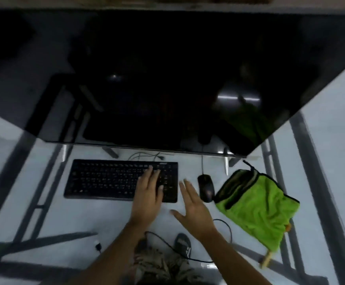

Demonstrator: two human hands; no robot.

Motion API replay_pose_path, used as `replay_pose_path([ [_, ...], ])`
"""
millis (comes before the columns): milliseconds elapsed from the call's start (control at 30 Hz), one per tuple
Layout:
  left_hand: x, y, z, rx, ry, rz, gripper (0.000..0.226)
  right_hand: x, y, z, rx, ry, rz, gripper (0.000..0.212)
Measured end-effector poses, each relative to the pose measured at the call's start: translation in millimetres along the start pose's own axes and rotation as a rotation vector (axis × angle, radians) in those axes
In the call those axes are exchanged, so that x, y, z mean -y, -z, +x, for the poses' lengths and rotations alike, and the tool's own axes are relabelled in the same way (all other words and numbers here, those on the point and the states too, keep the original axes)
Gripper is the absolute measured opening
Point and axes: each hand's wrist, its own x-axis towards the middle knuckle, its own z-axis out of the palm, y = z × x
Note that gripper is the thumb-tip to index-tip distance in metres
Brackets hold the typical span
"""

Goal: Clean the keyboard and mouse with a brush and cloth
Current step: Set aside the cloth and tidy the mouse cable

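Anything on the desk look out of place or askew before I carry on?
Mostly tidy. The green cloth lies crumpled right of the mouse, draped over what looks like a wooden brush handle sticking out at its near edge, so the brush is largely hidden. The keyboard sits square; the left hand rests on it, the right hand is open.

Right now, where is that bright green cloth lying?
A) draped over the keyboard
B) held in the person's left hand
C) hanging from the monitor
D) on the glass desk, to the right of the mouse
D: the green cloth lies bunched on the glass desk, just right of the mouse, and neither hand touches it.
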Motion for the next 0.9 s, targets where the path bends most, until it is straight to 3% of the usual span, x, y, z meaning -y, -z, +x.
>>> replay_pose_path([
  [133,93,55,-4,-0.089,0.277,0.038,0.055,12,-32,24,0.105,-0.091,-0.069,0.101],
  [300,172,90,-6,-0.093,0.611,0.058,0.07,19,-43,33,0.07,-0.191,-0.214,0.105],
  [500,192,101,4,-0.209,0.75,0.023,0.067,45,-51,37,-0.054,-0.25,-0.254,0.092],
  [600,182,94,8,-0.277,0.874,-0.054,0.054,39,-50,31,-0.062,-0.3,-0.285,0.088],
  [733,187,98,38,-0.305,0.746,-0.231,0.046,39,-50,53,-0.118,-0.36,-0.271,0.084],
  [900,199,105,84,-0.216,0.61,-0.289,0.05,33,-38,97,-0.152,-0.458,-0.209,0.082],
])
